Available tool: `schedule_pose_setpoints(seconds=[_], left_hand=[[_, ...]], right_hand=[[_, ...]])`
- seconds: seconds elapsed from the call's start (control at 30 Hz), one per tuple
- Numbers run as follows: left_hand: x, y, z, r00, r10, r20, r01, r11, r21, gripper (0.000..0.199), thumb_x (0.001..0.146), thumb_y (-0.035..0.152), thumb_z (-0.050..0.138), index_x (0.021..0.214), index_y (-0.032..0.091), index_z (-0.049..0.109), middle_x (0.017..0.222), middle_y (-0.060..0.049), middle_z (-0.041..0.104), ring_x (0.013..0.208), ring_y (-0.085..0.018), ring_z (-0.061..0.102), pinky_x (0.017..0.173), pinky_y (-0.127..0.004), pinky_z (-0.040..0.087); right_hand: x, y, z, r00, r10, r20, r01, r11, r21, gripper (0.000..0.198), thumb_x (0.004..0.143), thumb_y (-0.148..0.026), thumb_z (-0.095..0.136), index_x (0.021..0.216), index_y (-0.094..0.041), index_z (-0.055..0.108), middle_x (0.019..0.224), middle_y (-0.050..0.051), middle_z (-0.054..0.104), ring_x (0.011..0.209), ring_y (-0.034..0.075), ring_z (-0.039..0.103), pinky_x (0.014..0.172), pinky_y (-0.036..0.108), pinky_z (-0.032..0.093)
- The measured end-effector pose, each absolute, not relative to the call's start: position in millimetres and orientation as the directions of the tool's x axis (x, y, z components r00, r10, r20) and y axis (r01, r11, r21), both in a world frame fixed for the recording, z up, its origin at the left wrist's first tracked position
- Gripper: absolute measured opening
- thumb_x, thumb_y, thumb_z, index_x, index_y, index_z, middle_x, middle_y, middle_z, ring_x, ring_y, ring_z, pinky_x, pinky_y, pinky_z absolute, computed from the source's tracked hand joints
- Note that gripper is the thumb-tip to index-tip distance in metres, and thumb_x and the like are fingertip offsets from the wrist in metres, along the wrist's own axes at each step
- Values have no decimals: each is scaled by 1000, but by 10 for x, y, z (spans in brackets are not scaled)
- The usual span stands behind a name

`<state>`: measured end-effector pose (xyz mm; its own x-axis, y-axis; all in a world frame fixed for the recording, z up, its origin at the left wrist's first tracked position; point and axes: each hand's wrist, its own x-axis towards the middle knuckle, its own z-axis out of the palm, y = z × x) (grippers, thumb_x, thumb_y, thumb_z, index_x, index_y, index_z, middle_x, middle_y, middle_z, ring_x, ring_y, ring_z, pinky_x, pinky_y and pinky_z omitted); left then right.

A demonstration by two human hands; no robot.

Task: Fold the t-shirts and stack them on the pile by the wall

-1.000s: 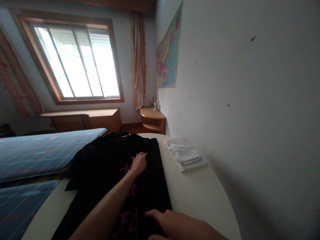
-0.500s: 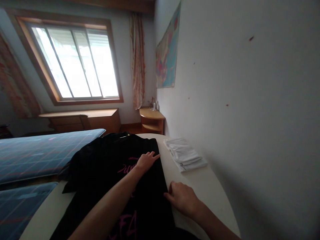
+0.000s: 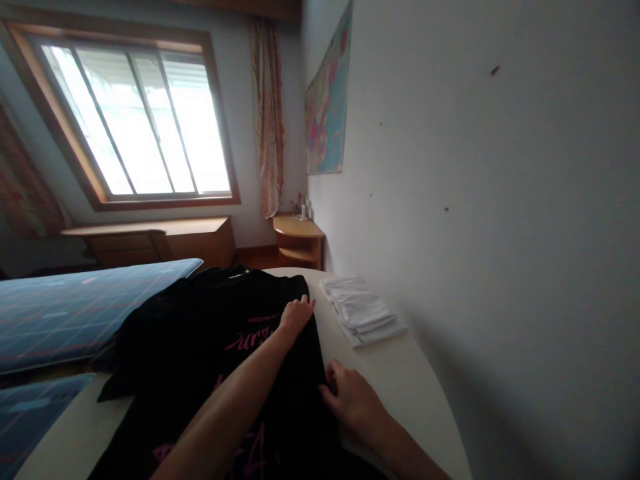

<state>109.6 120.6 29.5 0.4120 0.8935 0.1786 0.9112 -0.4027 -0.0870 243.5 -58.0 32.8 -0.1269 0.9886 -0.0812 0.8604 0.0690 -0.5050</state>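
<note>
Head view: black shirt [image 3: 187, 343] is lying on desk [image 3: 407, 383]; left forearm [image 3: 237, 400] is slanting across it, left hand [image 3: 297, 315] resting at its right edge; right hand [image 3: 354, 400] is resting curled at same edge, nearer wearer. Can't tell if either grip is pinching cloth.

One table [image 3: 420, 400], off-white, smooth top, curved rim. On it, item one: a black T-shirt [image 3: 185, 333], laid out front up, pink lettering [image 3: 250, 340] across the front, cloth covering part of the table's left edge. Item two: a folded white cloth [image 3: 363, 310], layers stacked, lying near the wall side, just beside the shirt, not touching.
</note>
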Motion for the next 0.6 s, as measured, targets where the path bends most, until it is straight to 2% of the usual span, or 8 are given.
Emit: schedule_pose_setpoints(seconds=[0.13, 0.23, 0.33, 0.47, 0.6], left_hand=[[1209, 1311, 285, 360, 910, 208, 930, -368, -1, 36, 98, 5, 35, 124, 17, 56, 115, -16, 62, 97, -27, 71, 78, -41, 57], [1246, 1355, 277, 382, 901, 208, 912, -404, 76, 37, 98, 8, 38, 130, 20, 54, 122, -13, 63, 107, -24, 68, 89, -37, 54], [1211, 1325, 260, 419, 887, 195, 881, -449, 147, 42, 100, 16, 40, 141, 19, 45, 137, -15, 58, 118, -24, 63, 100, -36, 49], [1054, 1107, 214, 464, 872, 157, 846, -489, 214, 52, 101, 31, 41, 150, 14, 36, 153, -16, 43, 135, -25, 50, 110, -35, 41], [804, 694, 124, 486, 865, 126, 831, -502, 240, 57, 101, 39, 41, 152, 15, 35, 158, -15, 35, 147, -30, 30, 118, -44, 30]], right_hand=[[2579, -472, 313, -41, 998, -40, 838, 12, -546, 6, 89, -22, 60, 94, -18, 60, 85, 5, 71, 76, 18, 64, 65, 26, 34], [2680, -425, 291, -8, 999, -40, 844, -15, -536, 6, 91, -22, 58, 96, -18, 59, 87, 6, 71, 79, 18, 65, 68, 25, 36], [2723, -440, 301, -6, 997, -81, 863, -36, -504, 11, 93, -25, 57, 102, -18, 57, 89, 7, 71, 81, 20, 67, 69, 26, 37], [2744, -584, 449, -37, 989, -146, 869, -40, -494, 29, 95, -42, 54, 109, -17, 55, 92, 10, 72, 84, 23, 67, 69, 28, 38], [2861, -847, 659, -116, 958, -263, 872, -29, -489, 44, 92, -60, 49, 102, -18, 59, 90, 9, 71, 79, 23, 65, 68, 29, 39]])
